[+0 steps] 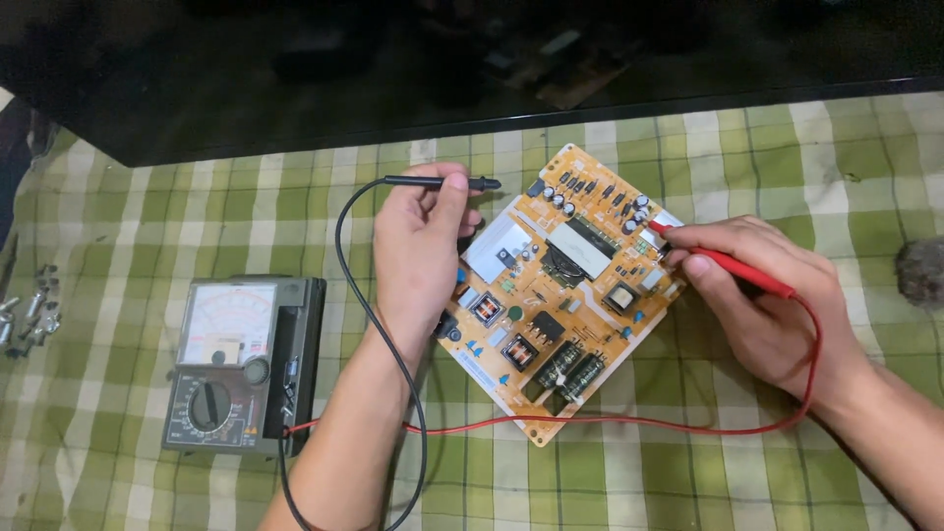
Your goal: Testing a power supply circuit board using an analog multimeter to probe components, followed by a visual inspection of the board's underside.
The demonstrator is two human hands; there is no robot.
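1. The left hand [421,258] reaches up from the bottom edge, forearm slanting across the checked cloth [688,462], palm side turned toward the board. Its thumb and fingertips pinch the black probe [442,182], which lies nearly level, tip pointing right, above the board's upper left side and apart from it.
2. The right hand [767,295] comes in from the lower right corner, wrist resting low on the cloth. Its fingers are closed around the red probe [723,261], whose tip touches the circuit board [560,290] at its upper right corner.
3. The board lies tilted like a diamond between the two hands, flat on the cloth.
4. The meter [241,364] sits on the cloth left of the left forearm; black and red leads run from it to the probes.
5. A dark screen edge [492,118] borders the cloth just above the board; open cloth lies below the board, and small metal parts [29,315] rest at the far left.
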